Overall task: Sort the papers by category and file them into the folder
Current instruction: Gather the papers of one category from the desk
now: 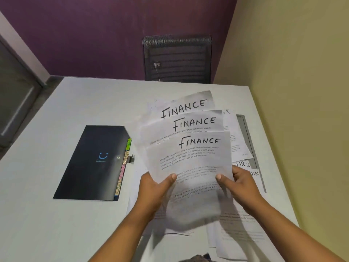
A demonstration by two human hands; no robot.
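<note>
Three sheets headed FINANCE (190, 154) are fanned out and lifted above the white table (56, 224). My left hand (153, 190) grips their lower left edge with the thumb on top. My right hand (239, 184) grips their lower right edge the same way. A closed black folder (90, 163) with a blue smiley and coloured side tabs lies flat to the left of the sheets. More papers (243, 167), with headings that start HR and end MIN, lie on the table under and right of the held sheets.
A black mesh chair (177, 59) stands behind the table's far edge. A yellow wall runs close along the table's right side and a purple wall is behind. Loose sheets (238, 229) lie near the front right of the table.
</note>
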